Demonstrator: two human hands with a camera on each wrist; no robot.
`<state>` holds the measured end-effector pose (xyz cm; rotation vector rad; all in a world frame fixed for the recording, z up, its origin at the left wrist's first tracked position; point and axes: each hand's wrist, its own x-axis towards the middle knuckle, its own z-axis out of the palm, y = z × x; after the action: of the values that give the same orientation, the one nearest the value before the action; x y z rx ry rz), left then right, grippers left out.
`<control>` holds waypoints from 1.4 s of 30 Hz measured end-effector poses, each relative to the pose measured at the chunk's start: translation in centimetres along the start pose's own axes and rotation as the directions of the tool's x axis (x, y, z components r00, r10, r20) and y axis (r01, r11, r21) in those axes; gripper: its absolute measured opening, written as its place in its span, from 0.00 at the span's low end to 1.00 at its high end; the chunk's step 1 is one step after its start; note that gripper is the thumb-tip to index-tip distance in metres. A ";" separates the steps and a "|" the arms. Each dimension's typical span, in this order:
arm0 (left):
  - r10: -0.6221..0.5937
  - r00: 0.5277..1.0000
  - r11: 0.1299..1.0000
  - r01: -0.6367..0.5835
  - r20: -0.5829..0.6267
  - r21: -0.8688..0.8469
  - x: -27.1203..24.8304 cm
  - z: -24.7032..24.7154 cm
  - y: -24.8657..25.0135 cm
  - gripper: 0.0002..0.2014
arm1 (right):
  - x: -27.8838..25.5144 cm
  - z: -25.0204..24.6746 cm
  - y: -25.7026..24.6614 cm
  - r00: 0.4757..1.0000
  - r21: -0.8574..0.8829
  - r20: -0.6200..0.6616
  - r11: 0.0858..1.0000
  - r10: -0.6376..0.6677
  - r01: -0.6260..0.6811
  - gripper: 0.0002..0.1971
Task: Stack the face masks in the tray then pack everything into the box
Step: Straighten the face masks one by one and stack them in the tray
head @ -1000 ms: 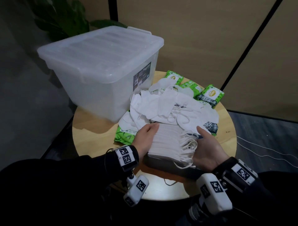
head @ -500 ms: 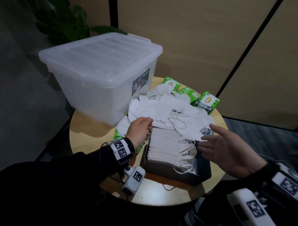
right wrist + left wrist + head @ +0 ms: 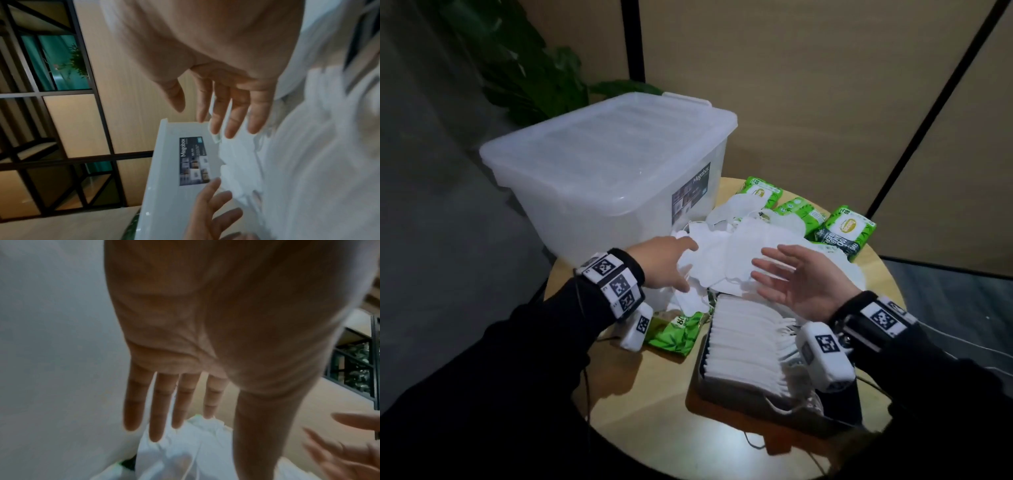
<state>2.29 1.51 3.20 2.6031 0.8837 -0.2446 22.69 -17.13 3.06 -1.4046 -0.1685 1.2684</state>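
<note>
A neat stack of white face masks (image 3: 743, 346) lies in a dark tray (image 3: 839, 407) at the front right of the round table (image 3: 654, 394). Behind it sprawls a loose pile of white masks (image 3: 726, 253), also seen as the loose masks (image 3: 176, 456) in the left wrist view and the loose masks (image 3: 242, 155) in the right wrist view. My left hand (image 3: 671, 263) reaches over the pile's left side with straight fingers (image 3: 156, 404), holding nothing. My right hand (image 3: 787, 274) hovers over the pile's right side, its fingers (image 3: 232, 107) spread and empty. The lidded translucent box (image 3: 606, 171) stands behind on the left.
Several green wipe packs (image 3: 846, 233) lie at the table's far right, and another green pack (image 3: 681, 332) lies left of the tray. A plant (image 3: 524, 68) stands behind the box. Panel walls close off the back. Bare tabletop shows at the front left.
Both hands have left the stacked masks in the tray and moved forward over the loose pile, fingers now spread. The head view has also shifted.
</note>
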 end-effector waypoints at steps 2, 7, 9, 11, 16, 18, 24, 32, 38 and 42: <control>-0.028 0.998 0.991 0.020 0.061 0.130 1.5 1.0 0.0 0.56 | 1.3 -0.3 0.1 0.997 -0.074 0.005 0.994 0.078 -0.077 0.11; -0.102 0.991 0.972 0.080 0.087 0.221 3.9 3.3 1.0 0.55 | 3.5 -1.4 -2.1 0.996 -0.169 0.011 0.982 0.093 -0.089 0.15; -0.087 0.996 0.978 0.086 -0.003 0.190 5.1 3.1 1.3 0.42 | 3.9 -1.8 -2.5 0.994 -0.209 0.020 0.973 0.108 -0.102 0.16; -0.052 0.991 0.994 0.062 -0.120 0.087 6.2 2.4 1.5 0.25 | 4.3 -2.3 -2.7 0.993 -0.235 0.035 0.967 0.112 -0.101 0.16; -0.067 0.948 0.758 -0.155 -0.312 -0.633 7.1 0.4 3.0 0.12 | 4.8 -3.5 -3.5 0.999 -0.270 0.021 0.962 0.035 -0.028 0.14; -0.029 0.922 0.652 -0.276 -0.386 -0.706 6.7 -0.5 4.2 0.10 | 4.9 -3.7 -3.9 1.000 -0.270 0.006 0.963 -0.017 0.018 0.20; 0.122 0.861 0.540 -0.476 -0.494 -0.694 6.0 -1.8 6.2 0.16 | 4.3 -2.2 -4.5 0.964 -0.331 -0.096 0.921 -0.247 0.203 0.17; 0.372 0.863 0.379 -0.478 -0.342 -0.793 3.9 -1.8 6.2 0.46 | 2.6 -0.5 -3.7 0.780 -0.436 -0.031 0.711 -0.625 0.552 0.19; 0.311 0.911 0.156 -0.330 -0.271 -0.931 4.2 -3.0 6.8 0.24 | 4.7 -1.6 -3.1 0.876 -0.832 0.177 0.407 -0.448 0.376 0.27; 0.054 0.932 0.834 -0.239 -0.358 -0.497 6.2 -1.7 4.6 0.15 | 5.7 -2.7 -3.7 0.893 -0.879 0.049 0.405 -0.447 0.250 0.06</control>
<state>10.06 2.22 4.41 2.1854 0.7122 0.4435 29.00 -13.55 1.94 -2.2047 -1.0680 0.6237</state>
